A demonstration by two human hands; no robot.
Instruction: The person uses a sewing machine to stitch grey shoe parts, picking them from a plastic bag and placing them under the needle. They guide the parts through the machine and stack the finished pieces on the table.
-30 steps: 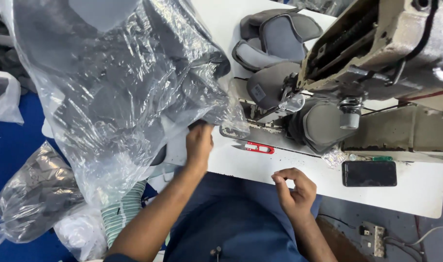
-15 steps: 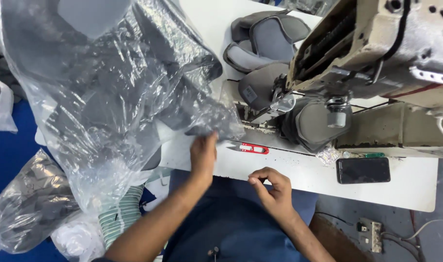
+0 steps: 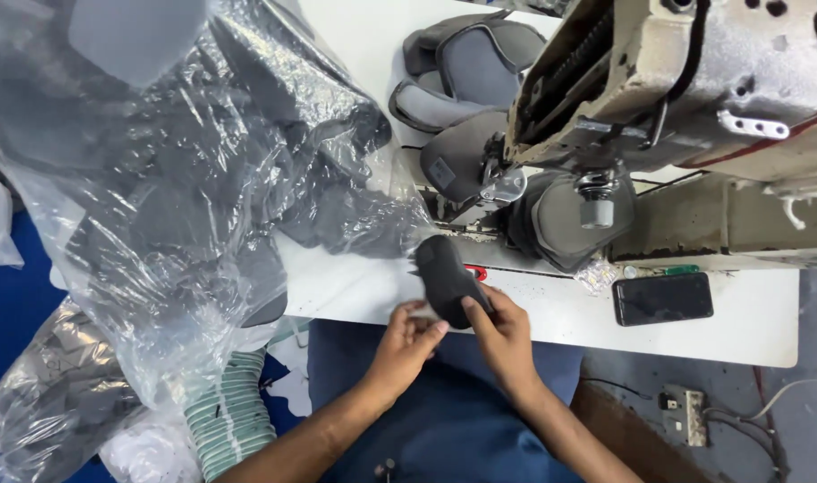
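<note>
Status: one dark grey fabric piece [image 3: 446,279] out of the bag and in hand, just over the near edge of the white table [image 3: 551,313].

Left hand [image 3: 406,340]: fingers pinched narrow on the lower edge of the piece. Right hand [image 3: 502,333]: closed on the same piece from the right, thumb on its face. Piece somewhat blurred; upper end towards the sewing machine [image 3: 677,98], lower end between both hands.

Position relative to the machine: piece short of the needle area, apart from the presser foot [image 3: 502,183]. Not yet under the foot, as far as visible.

Supply: large clear plastic bag [image 3: 167,179] of dark grey pieces on the left part of the table, bulky, many pieces inside. Judged: most of the stock yet to be handled.

Beyond the needle: several grey padded parts [image 3: 466,67] in a stack on the table, one more grey part [image 3: 565,219] below the machine head. Whether sewn or not: impossible to tell.

Also on the table: black phone [image 3: 663,298] flat to the right, red-handled tool [image 3: 478,272] mostly hidden behind the piece.
</note>
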